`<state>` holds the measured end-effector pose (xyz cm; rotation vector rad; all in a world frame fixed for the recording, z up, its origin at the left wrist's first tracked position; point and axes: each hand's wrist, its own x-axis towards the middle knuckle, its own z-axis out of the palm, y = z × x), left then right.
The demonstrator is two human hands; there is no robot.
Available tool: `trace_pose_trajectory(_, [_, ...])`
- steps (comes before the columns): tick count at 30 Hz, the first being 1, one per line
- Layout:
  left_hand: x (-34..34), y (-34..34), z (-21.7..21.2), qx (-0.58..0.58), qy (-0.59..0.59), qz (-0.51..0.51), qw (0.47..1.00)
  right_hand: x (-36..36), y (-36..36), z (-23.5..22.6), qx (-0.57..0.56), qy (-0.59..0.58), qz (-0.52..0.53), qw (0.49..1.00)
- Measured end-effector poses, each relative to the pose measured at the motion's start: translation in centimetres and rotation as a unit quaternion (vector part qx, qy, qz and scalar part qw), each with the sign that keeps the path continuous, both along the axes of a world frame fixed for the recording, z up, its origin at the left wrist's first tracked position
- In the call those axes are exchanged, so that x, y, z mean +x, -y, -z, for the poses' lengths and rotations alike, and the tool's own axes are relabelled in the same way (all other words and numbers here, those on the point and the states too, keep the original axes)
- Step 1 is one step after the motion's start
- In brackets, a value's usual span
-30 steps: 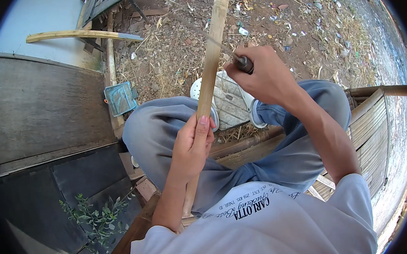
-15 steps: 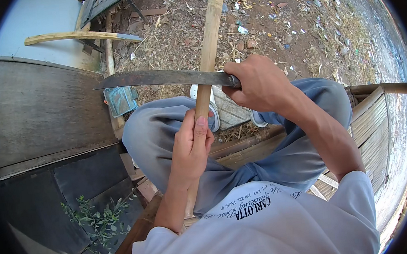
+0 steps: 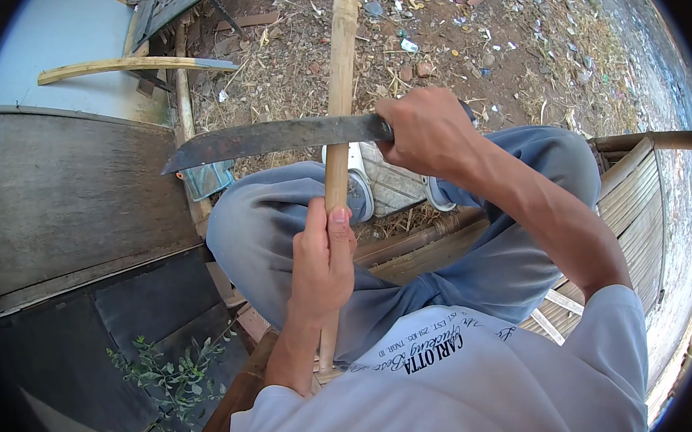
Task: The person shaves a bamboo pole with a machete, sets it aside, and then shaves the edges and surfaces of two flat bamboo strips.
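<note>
My left hand (image 3: 321, 258) grips a long pale bamboo strip (image 3: 339, 72) that runs upright from my lap out over the ground. My right hand (image 3: 428, 130) is closed around the handle of a long dark machete (image 3: 268, 138). Its blade lies crosswise to the left and crosses the bamboo strip above my left hand. I sit with my knees in grey trousers (image 3: 258, 222) raised, white shoes (image 3: 357, 183) below.
A bamboo slat bench (image 3: 633, 188) lies under me on the right. Dark boards (image 3: 64, 203) and a leafy sprig (image 3: 172, 373) are at the left. A curved wooden piece (image 3: 127, 67) lies farther out. The dirt ground (image 3: 494, 37) is strewn with litter and dry scraps.
My right hand swung the machete from end-on to crosswise, blade pointing left across the bamboo strip. The left hand kept its grip on the strip.
</note>
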<state>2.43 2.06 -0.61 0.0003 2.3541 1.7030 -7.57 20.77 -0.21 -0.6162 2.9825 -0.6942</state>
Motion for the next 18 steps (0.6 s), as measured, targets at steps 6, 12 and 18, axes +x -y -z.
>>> trace_pose_trajectory(6, [0.1,0.2,0.3,0.036,0.025,-0.021,0.999,2.3,1.2,0.5,0.007,0.018,-0.091,0.996])
trace_pose_trajectory(12, [0.6,0.8,-0.2,0.029,0.040,-0.017,0.999,-0.6,0.3,-0.6,0.021,0.034,-0.007,0.999])
trace_pose_trajectory(18, [0.7,1.0,0.6,-0.012,0.015,0.017,1.000,-2.2,0.1,-1.7,0.021,0.075,0.047,0.996])
